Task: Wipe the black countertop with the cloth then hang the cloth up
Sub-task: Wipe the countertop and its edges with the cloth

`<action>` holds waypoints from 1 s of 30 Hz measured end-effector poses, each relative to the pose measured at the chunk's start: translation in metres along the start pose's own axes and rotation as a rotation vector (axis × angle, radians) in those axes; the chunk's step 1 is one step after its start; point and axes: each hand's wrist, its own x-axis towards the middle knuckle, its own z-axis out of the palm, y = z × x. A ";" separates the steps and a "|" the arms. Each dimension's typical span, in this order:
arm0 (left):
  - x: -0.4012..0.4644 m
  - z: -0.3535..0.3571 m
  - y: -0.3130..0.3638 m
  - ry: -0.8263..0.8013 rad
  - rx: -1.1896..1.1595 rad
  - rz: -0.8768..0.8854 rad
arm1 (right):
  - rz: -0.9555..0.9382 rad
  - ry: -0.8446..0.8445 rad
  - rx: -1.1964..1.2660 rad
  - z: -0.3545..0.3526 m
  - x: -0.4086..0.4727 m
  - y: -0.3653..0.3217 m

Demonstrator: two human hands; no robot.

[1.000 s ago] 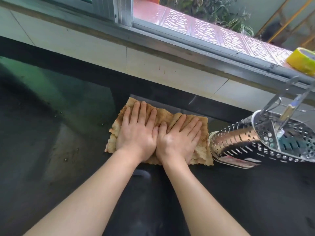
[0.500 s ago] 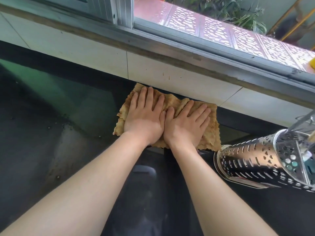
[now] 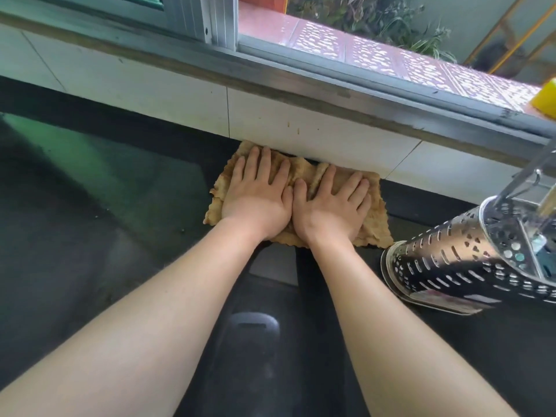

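A tan, crumpled cloth (image 3: pixel 374 212) lies spread on the black countertop (image 3: pixel 105 206), its far edge against the white tiled wall (image 3: pixel 180 94). My left hand (image 3: pixel 255 197) presses flat on the cloth's left half, fingers spread. My right hand (image 3: pixel 331 206) lies flat on the right half, thumb touching the left thumb. Neither hand grips the cloth; both palms cover its middle.
A perforated steel utensil holder (image 3: pixel 451 266) stands just right of the cloth, nearly touching its near right corner. A metal window sill (image 3: pixel 331 82) runs above the wall. A yellow object (image 3: pixel 546 99) sits on the sill at the far right.
Both hands have pushed the cloth away from me across the countertop, from about a hand's length short of the wall until its far edge meets the tiles.
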 end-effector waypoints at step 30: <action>-0.330 0.028 -0.009 -0.041 -0.078 0.171 | 0.073 -0.003 -0.039 0.024 -0.341 0.058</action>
